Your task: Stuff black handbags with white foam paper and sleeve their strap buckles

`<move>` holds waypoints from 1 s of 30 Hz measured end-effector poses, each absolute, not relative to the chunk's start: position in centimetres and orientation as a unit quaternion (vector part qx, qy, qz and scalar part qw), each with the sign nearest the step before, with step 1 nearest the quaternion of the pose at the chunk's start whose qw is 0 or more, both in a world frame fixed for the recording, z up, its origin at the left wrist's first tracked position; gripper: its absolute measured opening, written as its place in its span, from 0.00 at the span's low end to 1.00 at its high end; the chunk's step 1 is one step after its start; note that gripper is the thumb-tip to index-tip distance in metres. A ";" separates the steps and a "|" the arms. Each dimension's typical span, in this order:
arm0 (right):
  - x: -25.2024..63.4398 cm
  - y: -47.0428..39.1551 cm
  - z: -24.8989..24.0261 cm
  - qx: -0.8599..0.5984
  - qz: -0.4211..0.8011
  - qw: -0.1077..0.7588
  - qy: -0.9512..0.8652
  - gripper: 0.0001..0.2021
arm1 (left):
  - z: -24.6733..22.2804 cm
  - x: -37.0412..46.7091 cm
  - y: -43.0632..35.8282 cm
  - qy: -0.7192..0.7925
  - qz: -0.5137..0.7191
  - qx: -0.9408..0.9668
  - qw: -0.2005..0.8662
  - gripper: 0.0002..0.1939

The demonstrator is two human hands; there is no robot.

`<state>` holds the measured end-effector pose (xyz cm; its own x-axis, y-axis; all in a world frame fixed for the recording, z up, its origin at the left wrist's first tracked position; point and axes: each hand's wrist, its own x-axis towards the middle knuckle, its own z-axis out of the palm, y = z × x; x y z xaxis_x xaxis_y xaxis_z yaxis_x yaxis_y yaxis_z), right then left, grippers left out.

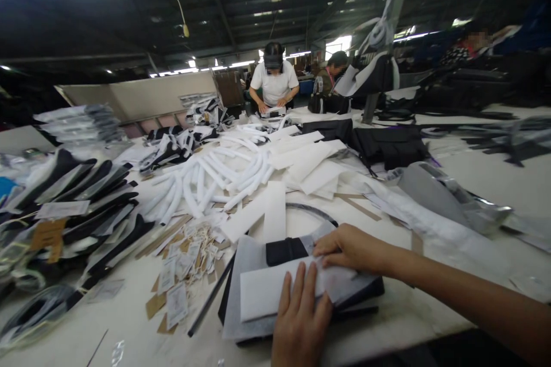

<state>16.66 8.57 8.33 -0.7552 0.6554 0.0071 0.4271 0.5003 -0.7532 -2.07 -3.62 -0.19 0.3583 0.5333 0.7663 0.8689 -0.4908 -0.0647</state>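
A black handbag [377, 287] lies flat at the table's front edge. Its dark curved handle [316, 210] reaches away from me. Thin white tissue paper [253, 252] covers much of the bag, leaving a black strap tab [286, 250] showing. Across the paper rests a folded white foam sheet [258, 292]. My left hand [301, 315] lies on that sheet with its fingers stretched out and apart. At the far right side of the sheet, my right hand [344, 249] has its fingers bent and closed on the tissue paper; the fingertips are partly hidden.
Paper tags with strings [189, 264] lie left of the bag. Beyond are white foam tubes [228, 169] and loose white sheets [305, 155]. Stacked dark bags [94, 200] stand at left, black bags [387, 146] at back right. A co-worker [274, 80] works across the table.
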 end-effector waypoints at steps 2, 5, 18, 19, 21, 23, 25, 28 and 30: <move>16.4 8.9 8.3 -0.330 0.360 0.151 -0.859 0.08 | 0.0 -2.1 -3.6 -0.449 -0.350 -0.784 0.246 0.13; 15.8 9.9 8.6 -0.364 0.285 0.170 -0.870 0.09 | 0.4 -2.1 -3.5 -0.453 -0.345 -0.779 0.262 0.18; 14.2 15.3 8.9 -0.364 0.055 0.228 -0.901 0.09 | -2.6 -0.9 -2.3 -0.453 -0.444 -0.718 0.287 0.19; 14.3 14.7 8.8 -0.358 0.045 0.229 -0.904 0.10 | -2.7 -0.8 -2.3 -0.451 -0.454 -0.711 0.290 0.19; 14.8 13.4 8.8 -0.338 0.017 0.230 -0.912 0.12 | -2.5 -0.9 -2.4 -0.455 -0.438 -0.720 0.286 0.18; 15.4 12.0 8.8 -0.313 -0.013 0.233 -0.921 0.12 | -2.0 -1.2 -2.8 -0.461 -0.396 -0.744 0.277 0.19; 15.9 11.0 8.8 -0.303 -0.024 0.236 -0.923 0.11 | -1.6 -1.6 -3.2 -0.468 -0.357 -0.763 0.267 0.21; 16.5 10.2 8.8 -0.315 -0.007 0.241 -0.918 0.09 | -1.1 -1.9 -3.6 -0.473 -0.336 -0.772 0.258 0.22; 16.5 10.3 8.9 -0.328 -0.011 0.247 -0.912 0.09 | -1.0 -1.9 -3.7 -0.475 -0.333 -0.774 0.253 0.21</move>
<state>16.50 10.28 8.93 -0.6637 0.5919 0.4573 0.6032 0.7851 -0.1408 -1.87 -3.67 -1.02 0.3266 0.5675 0.7559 0.9045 -0.4197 -0.0757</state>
